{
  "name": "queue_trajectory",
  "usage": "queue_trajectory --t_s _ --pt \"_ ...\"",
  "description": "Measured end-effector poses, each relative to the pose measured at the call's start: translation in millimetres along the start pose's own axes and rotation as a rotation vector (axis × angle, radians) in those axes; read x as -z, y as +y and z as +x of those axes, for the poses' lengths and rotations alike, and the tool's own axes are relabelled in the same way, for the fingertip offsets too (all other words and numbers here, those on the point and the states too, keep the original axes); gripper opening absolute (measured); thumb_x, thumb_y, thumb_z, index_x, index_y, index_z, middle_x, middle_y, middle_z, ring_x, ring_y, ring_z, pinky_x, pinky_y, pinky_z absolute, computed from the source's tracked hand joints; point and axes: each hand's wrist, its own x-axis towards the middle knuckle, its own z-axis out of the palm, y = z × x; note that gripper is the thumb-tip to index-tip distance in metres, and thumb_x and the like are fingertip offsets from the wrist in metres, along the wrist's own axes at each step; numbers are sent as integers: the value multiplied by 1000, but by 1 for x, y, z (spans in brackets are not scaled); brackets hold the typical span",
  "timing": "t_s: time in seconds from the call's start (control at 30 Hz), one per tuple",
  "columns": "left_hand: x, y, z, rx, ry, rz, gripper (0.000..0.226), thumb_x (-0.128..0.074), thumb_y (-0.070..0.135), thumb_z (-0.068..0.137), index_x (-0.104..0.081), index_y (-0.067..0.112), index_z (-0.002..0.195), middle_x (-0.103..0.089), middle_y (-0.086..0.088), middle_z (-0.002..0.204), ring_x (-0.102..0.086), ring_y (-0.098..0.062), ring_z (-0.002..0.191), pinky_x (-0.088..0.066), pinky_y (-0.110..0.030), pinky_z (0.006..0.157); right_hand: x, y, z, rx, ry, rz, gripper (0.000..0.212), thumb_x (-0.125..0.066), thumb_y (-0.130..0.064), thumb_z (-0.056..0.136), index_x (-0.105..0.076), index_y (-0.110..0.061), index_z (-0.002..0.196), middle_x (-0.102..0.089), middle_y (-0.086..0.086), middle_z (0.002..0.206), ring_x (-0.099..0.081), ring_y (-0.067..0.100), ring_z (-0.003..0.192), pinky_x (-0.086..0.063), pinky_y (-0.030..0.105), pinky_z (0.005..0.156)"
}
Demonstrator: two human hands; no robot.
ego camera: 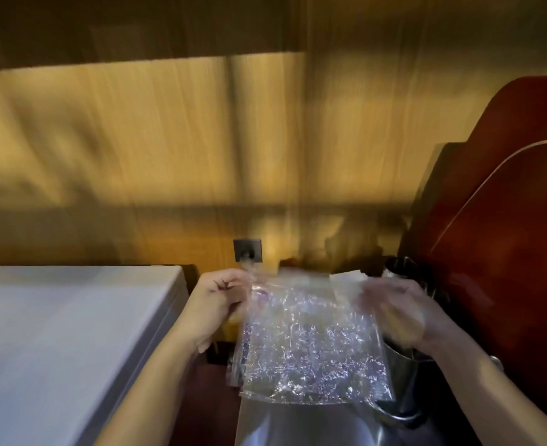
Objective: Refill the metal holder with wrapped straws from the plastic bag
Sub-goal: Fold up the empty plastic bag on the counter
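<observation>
A clear plastic bag (pixel 314 342) hangs in front of me, packed with shiny wrapped straws that show purple flecks. My left hand (pixel 219 304) pinches the bag's top left corner. Blurred by motion, my right hand (pixel 397 312) grips the bag's top right edge, where white paper wrapper ends (pixel 346 276) stick out. The metal holder (pixel 401 381) stands behind the bag's right side, a shiny steel cylinder largely hidden by the bag and my right wrist.
A white table top (pixel 66 342) fills the lower left. A wooden wall panel with a dark socket plate (pixel 247 250) rises behind. Dark red-brown rounded chair backs (pixel 504 226) stand at the right. A flat metal surface (pixel 298 426) lies below the bag.
</observation>
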Motion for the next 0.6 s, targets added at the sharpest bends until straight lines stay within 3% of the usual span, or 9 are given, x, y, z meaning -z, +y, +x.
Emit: queue_trajectory --t_s 0.17,0.27,0.37,0.43,0.47,0.53,0.57,0.6 --pt "-2 0 -2 27 54 17 57 -36 -23 84 -75 13 62 -75 -1 64 -66 -3 56 -48 -13 48 4 2 -1 43 -33 -86 16 -58 1 61 -73 -2 66 -74 11 69 -69 18 67 -54 21 55" --pt "1 -7 -1 37 65 57 55 -35 -23 80 -74 11 61 -74 -7 65 -67 -12 62 -52 -20 55 3 -2 -2 54 -64 -127 14 -62 -9 66 -72 -2 72 -72 12 74 -65 24 74 -54 28 60" --pt "4 -14 -1 82 60 96 64 -30 -28 76 -73 14 53 -74 -1 61 -67 -4 63 -50 -12 57 0 -7 -5 62 -94 -259 19 -68 -23 71 -68 -7 80 -67 8 80 -62 34 82 -52 38 70" --pt "3 -21 1 49 126 209 74 -26 -32 74 -71 23 53 -75 1 70 -66 -11 72 -50 -17 65 -5 -10 -8 105 -118 -404 11 -71 -13 72 -63 -17 78 -65 -2 78 -63 22 78 -52 36 71" --pt "0 -24 1 50 194 271 72 -29 -29 77 -70 27 59 -73 -3 82 -63 -16 80 -48 -22 70 -8 -11 -8 120 -132 -493 20 -70 -3 73 -60 -21 77 -63 -5 77 -62 17 77 -51 36 72" --pt "-8 -20 -1 45 211 299 39 -51 -4 90 -65 32 81 -66 -1 100 -59 -17 96 -45 -27 81 -14 -14 -10 131 -180 -618 33 -61 8 74 -57 -24 77 -60 -2 83 -60 15 80 -50 37 74" --pt "-14 -15 -4 78 103 259 18 -62 19 88 -62 36 92 -64 5 106 -58 -12 102 -44 -25 86 -17 -16 -11 141 -215 -661 37 -57 10 75 -58 -27 79 -59 1 86 -60 17 81 -49 36 73" --pt "-20 -11 -7 115 -44 259 26 -68 39 80 -57 41 103 -62 10 111 -56 -5 107 -43 -23 91 -21 -18 -11 154 -247 -703 41 -55 10 75 -59 -31 82 -59 2 89 -60 19 81 -49 33 72"
